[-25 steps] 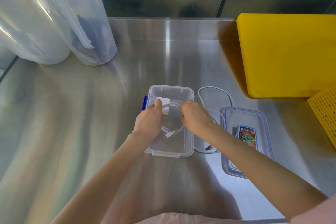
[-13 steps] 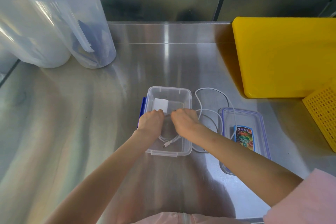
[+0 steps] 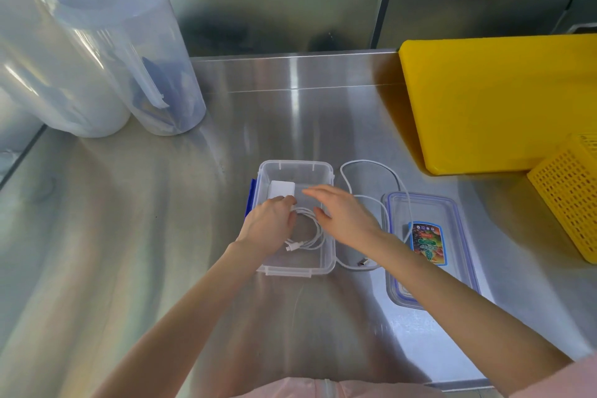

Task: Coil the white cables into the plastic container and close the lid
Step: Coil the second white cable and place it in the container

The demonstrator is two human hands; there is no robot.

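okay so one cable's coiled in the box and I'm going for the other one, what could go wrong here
The coiled cable may spring open once your left hand lifts off it. The second cable lies partly across the lid, so pulling it might drag the lid. A loop left over the container rim could stop the lid closing.

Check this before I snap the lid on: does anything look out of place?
Yes. A second white cable lies loose on the counter right of the container, trailing across the lid. One coiled cable sits inside, under the left hand.
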